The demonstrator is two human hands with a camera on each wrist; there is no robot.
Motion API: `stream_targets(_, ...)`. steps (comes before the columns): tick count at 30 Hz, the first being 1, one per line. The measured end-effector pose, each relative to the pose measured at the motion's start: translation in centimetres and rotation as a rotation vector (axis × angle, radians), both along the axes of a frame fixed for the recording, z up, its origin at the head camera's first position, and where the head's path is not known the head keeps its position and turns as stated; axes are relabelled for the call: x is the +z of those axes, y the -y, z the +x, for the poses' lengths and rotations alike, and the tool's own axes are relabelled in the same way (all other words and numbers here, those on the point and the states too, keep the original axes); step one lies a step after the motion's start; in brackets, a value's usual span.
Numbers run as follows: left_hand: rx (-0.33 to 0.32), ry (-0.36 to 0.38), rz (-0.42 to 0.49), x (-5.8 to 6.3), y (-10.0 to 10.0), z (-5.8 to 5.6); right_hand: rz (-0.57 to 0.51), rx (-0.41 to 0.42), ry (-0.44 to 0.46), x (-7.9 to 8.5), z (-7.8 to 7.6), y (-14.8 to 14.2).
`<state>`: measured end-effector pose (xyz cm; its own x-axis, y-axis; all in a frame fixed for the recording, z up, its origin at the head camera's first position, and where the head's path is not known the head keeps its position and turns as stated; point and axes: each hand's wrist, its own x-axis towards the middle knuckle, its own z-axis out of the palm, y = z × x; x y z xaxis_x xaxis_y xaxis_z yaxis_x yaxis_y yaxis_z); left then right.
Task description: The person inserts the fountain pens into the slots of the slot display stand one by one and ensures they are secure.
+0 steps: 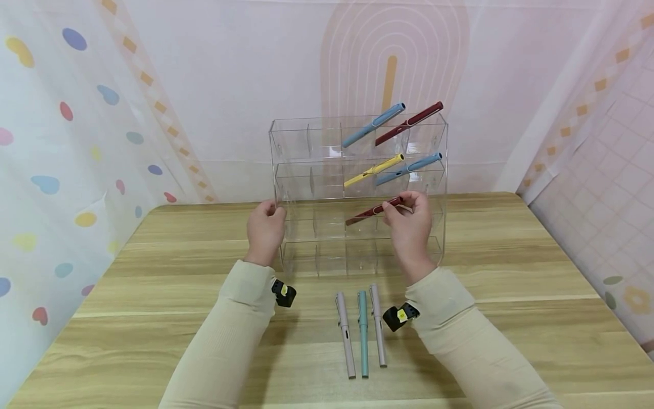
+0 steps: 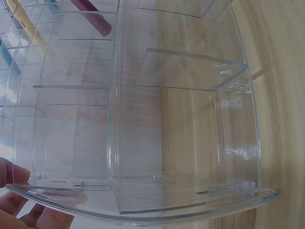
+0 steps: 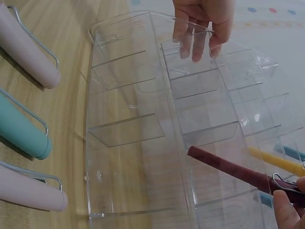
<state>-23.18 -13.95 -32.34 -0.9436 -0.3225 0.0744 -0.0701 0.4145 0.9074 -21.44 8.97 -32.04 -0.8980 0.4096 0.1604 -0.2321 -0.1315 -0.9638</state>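
Note:
A clear acrylic pen rack (image 1: 329, 232) with stepped, divided tiers stands upright on the table. My left hand (image 1: 266, 230) grips its left side panel, thumb on one face and fingers on the other in the left wrist view. With my right hand (image 1: 413, 227) I pinch a dark red pen (image 1: 373, 211) by its clip end; its lower end sits in a third-tier compartment. Above it, a yellow pen (image 1: 374, 170) and a blue pen (image 1: 409, 169) lean in the second tier. Another blue pen (image 1: 373, 125) and another dark red pen (image 1: 409, 124) lean in the top tier.
In front of the rack, two pale pink pens (image 1: 346, 335) and a teal pen (image 1: 363, 334) lie side by side on the wooden table (image 1: 168, 318). A patterned curtain (image 1: 230, 85) hangs behind and at both sides.

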Motion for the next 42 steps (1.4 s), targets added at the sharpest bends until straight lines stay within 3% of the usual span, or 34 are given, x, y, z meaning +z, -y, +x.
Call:
stream_targets(25,0.008,-0.008,-0.003,-0.1,0.0,-0.1,0.039,-0.005,0.013,-0.6,0.3,-0.7)
stream_targets(32,-0.003,0.004,0.0,0.0,-0.2,0.0,0.09,-0.004,0.019,-0.7,1.3,-1.5)
stream_targets(42,0.001,0.006,-0.004,0.1,-0.3,0.0,0.105,0.059,0.087,-1.7,3.6,-2.9)
